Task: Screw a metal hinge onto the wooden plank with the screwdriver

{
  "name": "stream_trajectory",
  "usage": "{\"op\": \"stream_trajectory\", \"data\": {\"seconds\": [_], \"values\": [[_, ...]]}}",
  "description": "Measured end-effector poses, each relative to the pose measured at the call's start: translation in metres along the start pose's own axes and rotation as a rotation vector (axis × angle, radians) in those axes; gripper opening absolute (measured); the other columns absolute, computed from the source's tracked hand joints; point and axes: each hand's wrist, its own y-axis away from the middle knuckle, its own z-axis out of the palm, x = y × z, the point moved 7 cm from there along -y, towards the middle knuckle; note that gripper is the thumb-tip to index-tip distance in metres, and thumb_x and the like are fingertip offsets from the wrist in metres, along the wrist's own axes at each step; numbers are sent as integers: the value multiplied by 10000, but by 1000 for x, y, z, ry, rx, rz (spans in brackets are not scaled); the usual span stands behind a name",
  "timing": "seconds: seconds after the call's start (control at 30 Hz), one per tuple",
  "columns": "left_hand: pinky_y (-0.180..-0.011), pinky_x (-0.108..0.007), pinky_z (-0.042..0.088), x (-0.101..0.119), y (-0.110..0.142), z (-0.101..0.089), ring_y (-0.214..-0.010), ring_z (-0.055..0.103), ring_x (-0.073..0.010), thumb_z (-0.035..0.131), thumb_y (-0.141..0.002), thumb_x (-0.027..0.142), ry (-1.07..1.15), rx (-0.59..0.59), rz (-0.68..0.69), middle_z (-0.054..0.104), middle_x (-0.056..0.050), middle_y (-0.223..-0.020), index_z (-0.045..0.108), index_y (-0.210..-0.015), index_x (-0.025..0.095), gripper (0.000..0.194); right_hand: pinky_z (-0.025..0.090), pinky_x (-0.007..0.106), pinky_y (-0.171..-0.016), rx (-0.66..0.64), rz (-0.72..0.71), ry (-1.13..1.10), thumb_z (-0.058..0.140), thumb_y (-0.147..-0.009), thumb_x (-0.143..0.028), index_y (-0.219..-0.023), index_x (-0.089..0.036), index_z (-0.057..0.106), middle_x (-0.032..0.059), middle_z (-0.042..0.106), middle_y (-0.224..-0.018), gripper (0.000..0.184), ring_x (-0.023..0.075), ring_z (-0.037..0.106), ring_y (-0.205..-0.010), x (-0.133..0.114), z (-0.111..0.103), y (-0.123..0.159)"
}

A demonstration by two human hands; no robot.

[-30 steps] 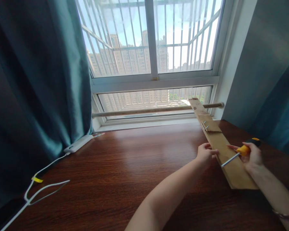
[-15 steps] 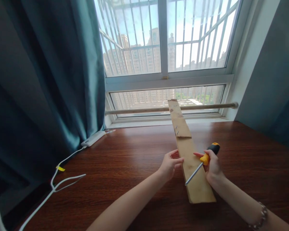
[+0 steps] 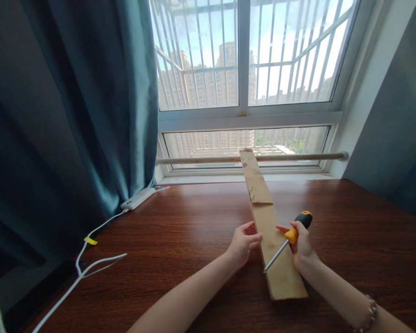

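Note:
A long pale wooden board [image 3: 279, 270] stretches away from me, its far part rising in front of the window rail. A second wooden piece [image 3: 258, 187] overlaps it farther off, with two screws or nails [image 3: 252, 194] sticking up near the left edge of the overlap. My left hand [image 3: 241, 245] grips the board's left edge between thumb and fingers. Against the right edge rests my right hand [image 3: 303, 252], which also holds a screwdriver [image 3: 291, 235] with a yellow and black handle. The shaft slants down to the left across the board, its tip over the left edge.
All this is at a dark reddish-brown wooden table [image 3: 194, 217]. A white power strip [image 3: 138, 199] and white cables [image 3: 100, 261] lie at the left, beside a blue-grey curtain [image 3: 125, 115]. Behind the table are a barred window [image 3: 242, 115] and a horizontal rail [image 3: 298, 157].
The camera view has shifted slightly. The board, with both hands on it, has moved a little to the left relative to the window. Both grips look the same.

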Motion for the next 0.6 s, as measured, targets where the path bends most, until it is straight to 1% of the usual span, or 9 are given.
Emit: {"op": "stream_trajectory", "data": {"seconds": [0.17,0.43,0.6], "values": [[-851,-452,472,-3,1,0,-1051,566,-360,795,-539,151,-10,3,0,622,-212,-1117,650,-1035,75,523,450,297,-432,19,1,1,525,-677,-364,-751,-132,659,74,651,-533,278,197,577,-434,0,-1,4],[-872,-442,464,-6,2,-1,-1068,558,-350,776,-555,129,-6,8,-9,614,-208,-1139,648,-1039,74,503,454,297,-445,28,19,-13,530,-677,-361,-736,-133,656,68,651,-538,267,186,574,-440,2,-3,4],[-880,-423,461,-6,2,-2,-1050,573,-322,759,-574,109,-9,6,-19,626,-200,-1120,641,-1048,75,489,455,327,-434,39,25,-3,539,-668,-382,-646,-156,630,51,621,-489,245,198,559,-418,3,-6,2]]}}
